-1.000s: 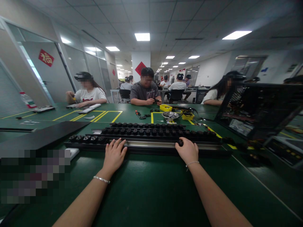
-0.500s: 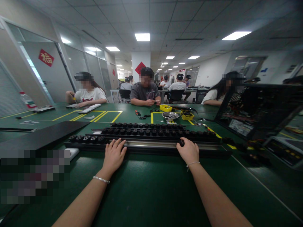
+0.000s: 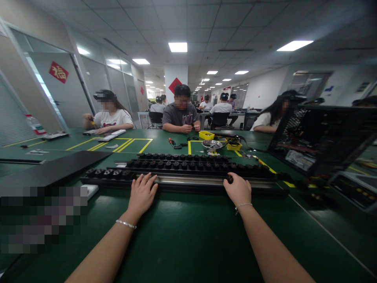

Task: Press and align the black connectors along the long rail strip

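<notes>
A long black rail (image 3: pixel 188 180) with a shiny metal channel lies across the green table in front of me. Several round black socket-like modules (image 3: pixel 108 173) sit in its left end. My left hand (image 3: pixel 142 191) rests on the rail just right of these modules, palm down with fingers spread. At the rail's right part, my right hand (image 3: pixel 239 189) has thumb and fingers around a small round black module (image 3: pixel 229 179), mostly covered by the hand. Two more rails (image 3: pixel 188 165) with rows of such modules lie behind, parallel to the front one.
A metal bowl (image 3: pixel 212 145) and yellow bins (image 3: pixel 206 135) stand beyond the rails. An open computer case (image 3: pixel 321 137) is at right, a black panel (image 3: pixel 55 169) at left. Across the table a person in grey (image 3: pixel 181 114) handles something small; others sit at both sides.
My right hand has slid slightly to the right along the rail with the black module. My left hand stays in the same place.
</notes>
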Tool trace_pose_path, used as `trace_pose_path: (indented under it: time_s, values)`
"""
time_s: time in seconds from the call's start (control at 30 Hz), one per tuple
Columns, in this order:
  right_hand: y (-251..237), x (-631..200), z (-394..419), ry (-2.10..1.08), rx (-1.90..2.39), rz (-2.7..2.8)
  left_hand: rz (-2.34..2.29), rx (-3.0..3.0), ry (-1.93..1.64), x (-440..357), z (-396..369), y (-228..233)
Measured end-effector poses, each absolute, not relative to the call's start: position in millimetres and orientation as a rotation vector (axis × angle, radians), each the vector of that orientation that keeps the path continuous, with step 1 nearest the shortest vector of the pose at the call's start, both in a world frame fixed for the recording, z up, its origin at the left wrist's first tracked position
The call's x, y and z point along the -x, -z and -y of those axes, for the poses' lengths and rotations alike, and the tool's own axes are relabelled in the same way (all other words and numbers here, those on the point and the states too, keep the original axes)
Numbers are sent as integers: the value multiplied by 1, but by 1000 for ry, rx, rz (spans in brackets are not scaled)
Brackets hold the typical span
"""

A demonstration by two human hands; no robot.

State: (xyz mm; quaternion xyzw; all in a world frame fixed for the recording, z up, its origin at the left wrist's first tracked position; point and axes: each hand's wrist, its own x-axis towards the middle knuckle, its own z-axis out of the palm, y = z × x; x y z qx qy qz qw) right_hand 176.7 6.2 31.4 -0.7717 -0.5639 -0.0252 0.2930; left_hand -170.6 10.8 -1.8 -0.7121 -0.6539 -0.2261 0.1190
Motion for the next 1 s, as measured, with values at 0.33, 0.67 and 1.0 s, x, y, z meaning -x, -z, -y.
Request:
trace_pose_path:
  time_s: [0.33, 0.67, 1.0]
  values:
    - [-31, -183, -7, 86, 2081, 1481, 1931, 2089, 664, 171, -12, 2]
    - [-30, -190, -7, 101, 2089, 1461, 1928, 2085, 644, 171, -11, 1]
    - [-31, -197, -6, 149, 2153, 1422, 1923, 2084, 655, 171, -11, 1]
